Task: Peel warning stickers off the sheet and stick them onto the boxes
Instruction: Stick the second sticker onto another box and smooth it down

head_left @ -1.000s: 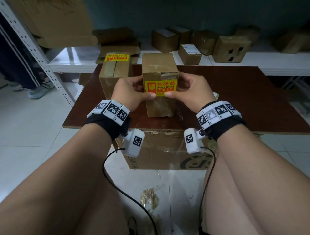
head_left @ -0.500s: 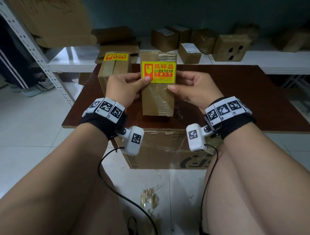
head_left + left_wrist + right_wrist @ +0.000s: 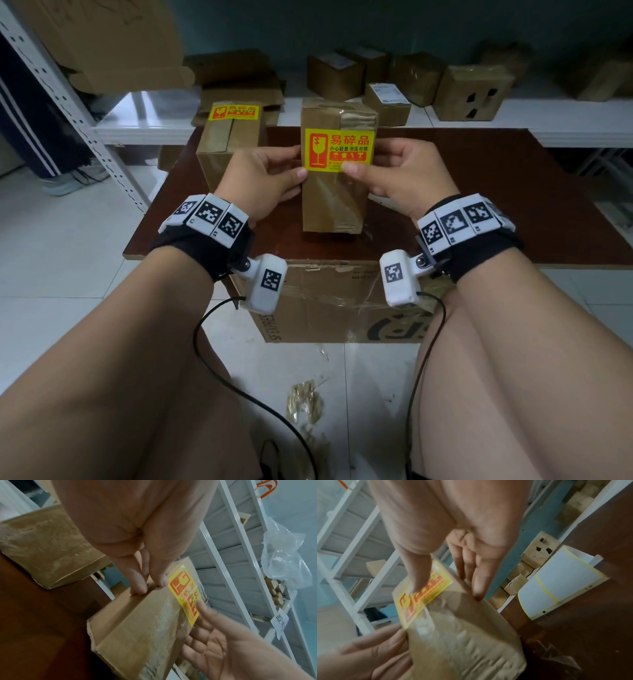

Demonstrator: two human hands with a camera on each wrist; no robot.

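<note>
A taped cardboard box (image 3: 334,205) stands tilted on the brown table (image 3: 513,205), and a yellow-red warning sticker (image 3: 337,150) lies on the face turned to me. My left hand (image 3: 297,161) grips the box's left side, thumb at the sticker's lower left corner. My right hand (image 3: 375,161) grips the right side, thumb pressing the sticker's lower edge. In the left wrist view the left hand (image 3: 147,586) holds the box (image 3: 137,628) beside the sticker (image 3: 185,596). In the right wrist view the thumb of the right hand (image 3: 446,593) lies on the sticker (image 3: 423,599). A white sticker sheet (image 3: 556,582) lies on the table behind.
A second box (image 3: 233,157) with a sticker on top (image 3: 234,112) stands at the table's back left. Several boxes (image 3: 476,92) sit on the white shelf behind. A large carton (image 3: 342,308) stands under the table. A rack upright (image 3: 85,120) and a person's legs (image 3: 34,137) are at left.
Both hands tipped the box so its stickered face turns up toward me. The thumbs, together at the sticker's lower edge, moved to its sides and are back low on it.
</note>
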